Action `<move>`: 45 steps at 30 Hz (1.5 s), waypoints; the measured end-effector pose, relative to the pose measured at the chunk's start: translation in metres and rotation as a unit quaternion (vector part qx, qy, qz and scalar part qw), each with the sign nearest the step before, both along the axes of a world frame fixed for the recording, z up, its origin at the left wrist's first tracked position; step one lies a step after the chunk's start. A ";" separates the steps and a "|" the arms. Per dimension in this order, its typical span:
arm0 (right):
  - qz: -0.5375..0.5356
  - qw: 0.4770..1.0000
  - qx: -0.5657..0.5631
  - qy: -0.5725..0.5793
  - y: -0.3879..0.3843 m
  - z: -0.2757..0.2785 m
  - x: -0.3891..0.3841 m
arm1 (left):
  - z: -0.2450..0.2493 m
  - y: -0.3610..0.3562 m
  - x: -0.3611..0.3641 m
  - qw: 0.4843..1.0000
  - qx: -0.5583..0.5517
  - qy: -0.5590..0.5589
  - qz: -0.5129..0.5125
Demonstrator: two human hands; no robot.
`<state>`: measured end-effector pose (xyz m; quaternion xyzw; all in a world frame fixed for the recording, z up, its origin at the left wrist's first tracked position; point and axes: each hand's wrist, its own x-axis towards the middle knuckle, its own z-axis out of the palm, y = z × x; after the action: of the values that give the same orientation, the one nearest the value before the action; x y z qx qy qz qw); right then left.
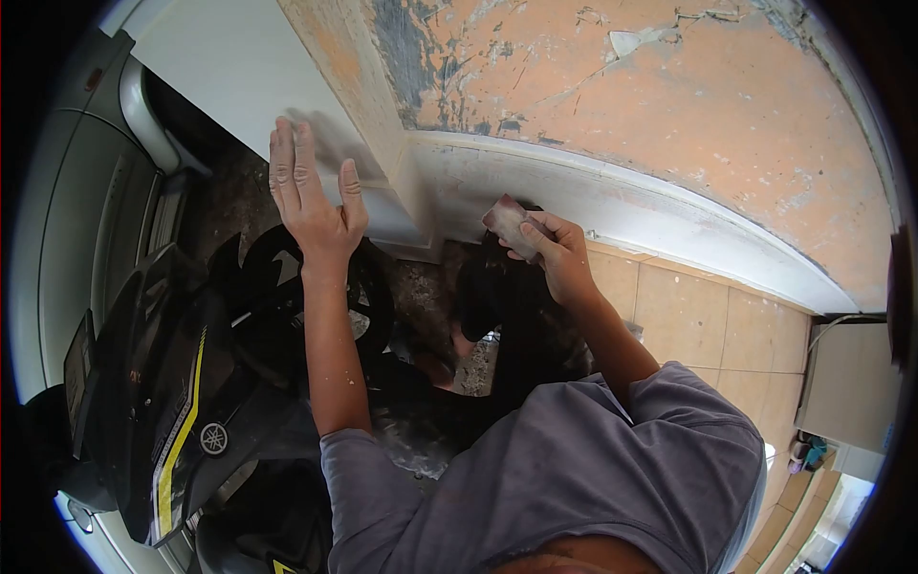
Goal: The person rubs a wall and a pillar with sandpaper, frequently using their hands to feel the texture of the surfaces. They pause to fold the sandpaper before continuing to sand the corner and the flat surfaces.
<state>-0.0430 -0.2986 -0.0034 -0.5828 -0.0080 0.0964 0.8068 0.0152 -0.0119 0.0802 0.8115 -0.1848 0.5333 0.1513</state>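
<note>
My left hand is raised with its fingers stretched out, in front of the white surface of the wall corner. Pale dust coats its fingers. In my right hand is a folded piece of sandpaper, whitened with dust and reddish-brown at one corner. Thumb and fingers pinch it from its near end. It is held just in front of the low white wall band, above my dark-clothed knee. Over that band the wall shows worn orange paint with grey, chipped patches.
A black motorcycle with a yellow stripe stands close on my left, its wheel near my left forearm. Behind it is a grey car. Beige floor tiles lie to the right, with a pale cabinet farther along.
</note>
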 end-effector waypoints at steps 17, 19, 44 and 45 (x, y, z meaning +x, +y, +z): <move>-0.128 0.990 0.043 -0.033 -0.047 0.007 0.006 | -0.032 -0.057 -0.038 0.968 -0.114 0.218 -0.042; -0.157 0.986 0.015 -0.058 -0.057 0.009 0.005 | -0.038 -0.062 -0.035 0.954 -0.139 0.254 -0.077; -0.287 0.927 -0.159 -0.183 -0.085 0.013 0.001 | -0.065 -0.059 -0.025 0.878 0.010 0.470 -0.094; -0.321 0.897 -0.230 -0.201 -0.086 0.018 0.002 | -0.062 -0.052 -0.031 0.859 0.001 0.496 -0.127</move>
<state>-0.0415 -0.3848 0.0146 -0.7297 0.0405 -0.2879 0.6189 -0.0159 -0.0636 0.0180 0.9383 -0.1877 0.0359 0.2884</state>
